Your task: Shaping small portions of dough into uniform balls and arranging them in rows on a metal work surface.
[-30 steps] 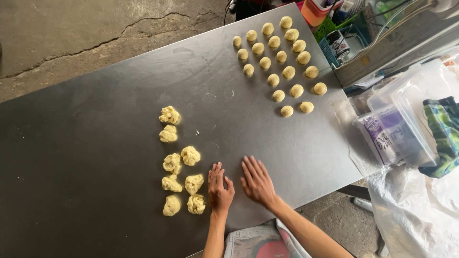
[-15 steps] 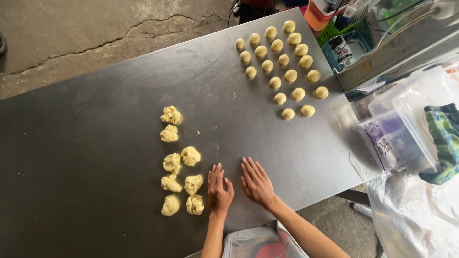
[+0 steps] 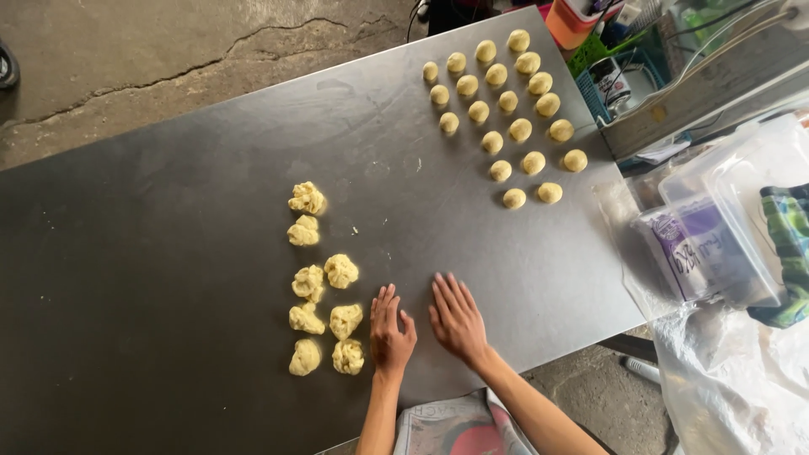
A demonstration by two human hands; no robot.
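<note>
Steel table (image 3: 168,278), big and dark, takes up most of the view. Cracked concrete floor (image 3: 126,59) behind it, clear plastic bags and tubs (image 3: 725,227) off the rt edge.

Far rt corner: rolled balls (image 3: 506,109), smooth, round, pale yellow, in neat slanted rows, none touching.

Near edge, left of the hands: raw lumps (image 3: 320,303), same yellow but ragged and torn-looking. Eight or so in two loose columns, a few just beside each other, top two set apart. Small crumbs scattered on the steel nearby.

Left hand (image 3: 391,333): flat, palm down on the table, fingers straight and close together. Nearest thing is the lump pair just beside it. May have a piece of dough under the palm, but can't tell from this angle.

Right hand (image 3: 458,318): also palm down, fingers slightly spread, on bare steel near the left hand, not touching it. Nothing seen held.

Risks, as a guess:
- Both hands sit close to the table's near edge, so any dough worked there could slip off onto the floor.
- Left hand's so close to the lumps that a sideways sweep could squash or merge two.
- Crumbs could get picked up into a fresh piece and leave it rough, unlike the smooth ones.
</note>
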